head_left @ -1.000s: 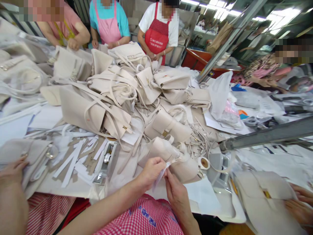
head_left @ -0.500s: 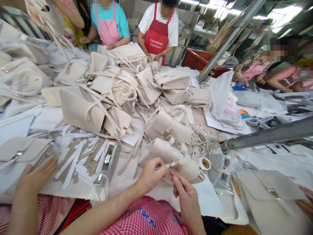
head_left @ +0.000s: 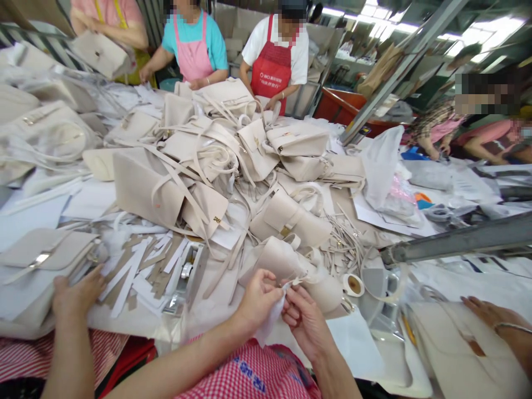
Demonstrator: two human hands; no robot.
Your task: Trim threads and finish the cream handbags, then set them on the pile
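Low in the middle, my left hand [head_left: 261, 299] pinches a thin white sheet [head_left: 272, 321] that hangs down between my hands. My right hand [head_left: 305, 318] meets it from the right, its fingers closed on the sheet's upper edge. By the fingertips a small cream strap end [head_left: 296, 281] sticks out; which fingers touch it I cannot tell. Just beyond my hands lies a beige handbag [head_left: 270, 257], partly hidden, with translucent wrapping [head_left: 320, 280] at its right. Another beige handbag [head_left: 291, 219] with a metal clasp lies behind it.
Beige bags [head_left: 145, 183] and straps are heaped across the table. Left of my arms are paper strips [head_left: 133, 271] and a tape dispenser [head_left: 185, 277]; on the right, a tape roll [head_left: 353, 285] and metal beam [head_left: 457, 235]. Co-workers' hands [head_left: 77, 293] rest close on both sides.
My hands have come together, and the white sheet now hangs unfolded between them. A neighbour's hand at right has moved onto the top of a bag. Across the table, a person has lowered a bag.
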